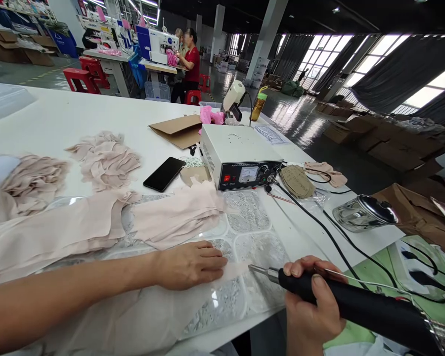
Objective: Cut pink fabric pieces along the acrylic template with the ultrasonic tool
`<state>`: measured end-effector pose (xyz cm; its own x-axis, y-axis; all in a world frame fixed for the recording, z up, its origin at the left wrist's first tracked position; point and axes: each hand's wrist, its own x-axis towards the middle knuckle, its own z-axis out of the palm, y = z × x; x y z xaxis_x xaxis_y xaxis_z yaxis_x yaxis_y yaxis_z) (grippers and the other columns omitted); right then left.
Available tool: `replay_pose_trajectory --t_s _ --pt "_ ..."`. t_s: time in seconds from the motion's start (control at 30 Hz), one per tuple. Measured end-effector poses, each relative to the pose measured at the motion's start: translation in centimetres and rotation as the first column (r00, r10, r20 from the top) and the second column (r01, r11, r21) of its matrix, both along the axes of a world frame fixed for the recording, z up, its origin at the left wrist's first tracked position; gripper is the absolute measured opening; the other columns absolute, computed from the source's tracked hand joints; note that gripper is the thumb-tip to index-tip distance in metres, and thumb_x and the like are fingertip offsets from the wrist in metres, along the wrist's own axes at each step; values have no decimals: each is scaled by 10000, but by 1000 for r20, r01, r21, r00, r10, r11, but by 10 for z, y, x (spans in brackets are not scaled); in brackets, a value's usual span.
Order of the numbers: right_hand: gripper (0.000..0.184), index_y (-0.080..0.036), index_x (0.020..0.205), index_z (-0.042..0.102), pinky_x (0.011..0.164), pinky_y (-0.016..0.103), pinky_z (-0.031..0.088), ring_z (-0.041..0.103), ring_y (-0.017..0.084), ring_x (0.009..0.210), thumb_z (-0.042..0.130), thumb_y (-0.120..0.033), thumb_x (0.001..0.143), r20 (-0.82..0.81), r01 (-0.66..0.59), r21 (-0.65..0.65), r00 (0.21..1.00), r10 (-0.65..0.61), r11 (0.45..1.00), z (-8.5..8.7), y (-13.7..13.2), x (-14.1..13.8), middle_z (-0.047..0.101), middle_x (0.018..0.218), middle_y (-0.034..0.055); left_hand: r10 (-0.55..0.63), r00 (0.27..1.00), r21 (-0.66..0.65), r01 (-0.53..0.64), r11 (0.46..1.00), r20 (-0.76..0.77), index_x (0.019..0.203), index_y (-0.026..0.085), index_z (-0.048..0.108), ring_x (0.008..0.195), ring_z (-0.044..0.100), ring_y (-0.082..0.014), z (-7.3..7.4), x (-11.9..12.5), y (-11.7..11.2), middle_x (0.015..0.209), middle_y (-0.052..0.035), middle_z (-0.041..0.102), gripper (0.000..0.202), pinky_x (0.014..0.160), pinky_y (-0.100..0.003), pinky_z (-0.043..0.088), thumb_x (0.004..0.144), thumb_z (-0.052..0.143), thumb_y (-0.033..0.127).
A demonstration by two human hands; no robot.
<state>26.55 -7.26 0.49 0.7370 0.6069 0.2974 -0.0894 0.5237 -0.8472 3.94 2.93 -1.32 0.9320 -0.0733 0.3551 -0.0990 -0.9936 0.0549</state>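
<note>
My left hand (193, 264) lies flat, palm down, its fingers stretched out on a thin beige cloth (144, 316) that spreads toward me. A narrow end of this cloth shows past my fingertips. My right hand (311, 309) is wrapped round a black handpiece (359, 304) with a pointed metal tip, aimed left. The tip is at or just beside the cloth's end; I cannot tell whether they touch. Beneath lies a clear-topped mat (261, 252) with a grey marbled pattern. Beyond my left hand are layered beige cloth pieces (178, 215) and a longer stack (55, 230).
A control box (241, 148) with a dial stands behind, with black cables (319, 222) running right. A phone (164, 174), crumpled cloth piles (106, 160), brown cardboard (178, 129) and a glass jar (363, 212) are on the table. Farther off, a person in red (191, 62) sits at a sewing machine.
</note>
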Motion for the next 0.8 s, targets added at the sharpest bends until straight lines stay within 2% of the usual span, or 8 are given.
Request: replay_pose_trajectory --t_s 0.13,0.27,0.4,0.53,0.67,0.8 --pt "126 -197 822 583 522 291 470 508 110 567 589 -220 699 4 -5 15 1000 5 1000 1 2 0 564 740 -13 -2 1000 6 2 1000 -1 1088 85 648 980 601 -208 3 3 -1 1168 -151 653 279 873 -348 458 996 385 102" --pt "132 -205 825 583 500 284 471 511 111 556 597 -210 694 11 29 33 1000 -30 999 2 8 -1 577 739 -15 -31 996 1 31 1000 -87 1133 125 646 1022 597 -210 8 15 7 1266 -124 619 291 874 -340 448 1001 386 123" --pt "132 -202 825 586 499 287 473 514 107 540 614 -209 697 6 35 51 999 -35 998 3 12 -1 586 741 -14 -94 986 -87 82 993 -136 1195 149 628 1194 545 -230 13 28 17 1340 -97 576 271 971 -350 426 1000 448 200" --pt "127 -199 844 592 511 284 482 528 103 542 621 -205 721 3 14 89 1000 -14 996 1 13 1 590 760 -10 -159 965 -165 126 978 -209 1274 159 579 1339 430 -245 13 35 25 1395 -63 531 325 1107 -370 345 965 550 256" --pt "122 -209 873 593 529 274 482 541 100 558 617 -199 754 12 -8 133 1000 6 991 -4 15 3 595 779 -14 -201 940 -160 161 974 -277 1316 180 546 1384 369 -245 10 37 32 1414 -55 511 367 1173 -390 264 981 532 328" --pt "124 -216 892 593 536 282 486 548 105 560 634 -226 776 3 -1 136 1000 1 991 -6 18 4 601 790 -13 -216 936 -114 191 975 -279 1325 157 532 1388 362 -252 8 35 40 1419 -69 503 399 1181 -406 254 999 482 383"
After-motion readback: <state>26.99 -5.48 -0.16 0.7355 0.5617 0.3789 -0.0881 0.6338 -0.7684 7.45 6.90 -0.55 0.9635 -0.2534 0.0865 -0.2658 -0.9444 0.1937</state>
